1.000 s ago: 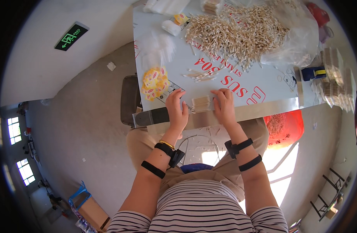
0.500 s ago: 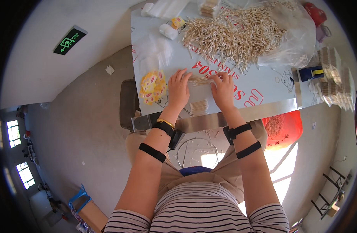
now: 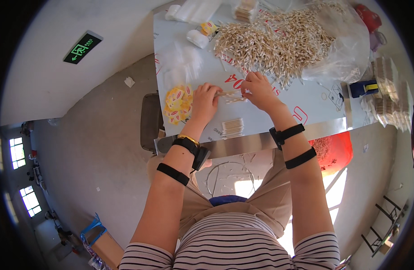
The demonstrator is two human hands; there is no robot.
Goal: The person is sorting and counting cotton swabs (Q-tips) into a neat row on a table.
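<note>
My left hand [image 3: 205,102] is closed on the left ends of a few cotton swabs [image 3: 226,93], which lie sideways just above the table [image 3: 279,114]. My right hand [image 3: 259,92] has its fingers bent inward, close to the right ends of those swabs. What its fingertips hold, if anything, cannot be made out. A few loose swabs [image 3: 236,100] lie below the gap between my hands. Nearer the front edge, a neat row of swabs [image 3: 233,128] lies side by side. Beyond my right hand spreads a big heap of cotton swabs [image 3: 270,42].
Left of my left hand lie yellow printed labels [image 3: 177,103], with clear plastic bags [image 3: 182,63] behind them. A white roll-shaped piece [image 3: 197,39] is farther back. Stacked swab packs [image 3: 387,92] and a blue-yellow object [image 3: 363,88] stand at right. A red bag [image 3: 335,153] sits below the table.
My right hand has moved away from the left and toward the heap, and its fingers have curled. My left hand stays near the same swabs. Several swabs between the hands have shifted.
</note>
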